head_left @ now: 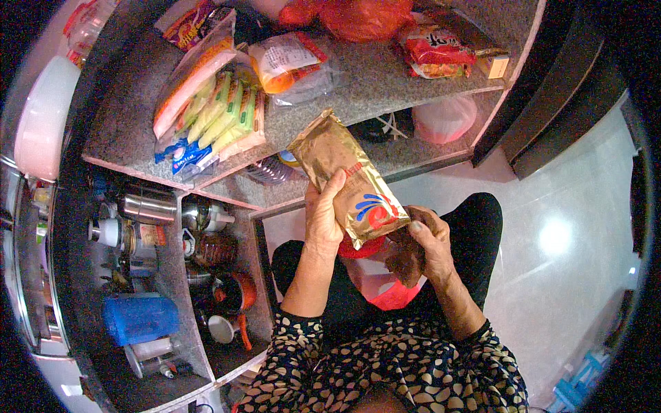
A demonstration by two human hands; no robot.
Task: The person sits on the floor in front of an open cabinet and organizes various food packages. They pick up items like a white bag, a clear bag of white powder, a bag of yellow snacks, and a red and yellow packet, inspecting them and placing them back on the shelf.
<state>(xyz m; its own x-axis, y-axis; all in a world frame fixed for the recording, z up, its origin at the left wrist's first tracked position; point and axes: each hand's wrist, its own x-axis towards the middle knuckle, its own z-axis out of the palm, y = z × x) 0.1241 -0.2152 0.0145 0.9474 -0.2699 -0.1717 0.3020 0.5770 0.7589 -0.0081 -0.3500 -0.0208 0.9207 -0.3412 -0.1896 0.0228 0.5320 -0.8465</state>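
Observation:
A gold foil packet [347,173] with red and blue printing is held tilted in front of me, above my knees. My left hand [324,214] grips its left long edge, thumb lying across the top face. At the lower right corner, the thumb and fingers of my right hand [433,240] pinch the foil. Shadow hides part of the right fingers. Below the packet, between my legs, is a red and white object [392,297], partly covered by the packet and hand; I cannot tell what it is.
On the speckled stone shelf [356,67] lie green-and-yellow packets [227,116], a clear-and-orange packet [286,62], a red food packet [438,50] and a red plastic bag [364,18]. Lower compartments at left hold a steel pot [150,204], a blue container [140,319] and an orange pan [242,292].

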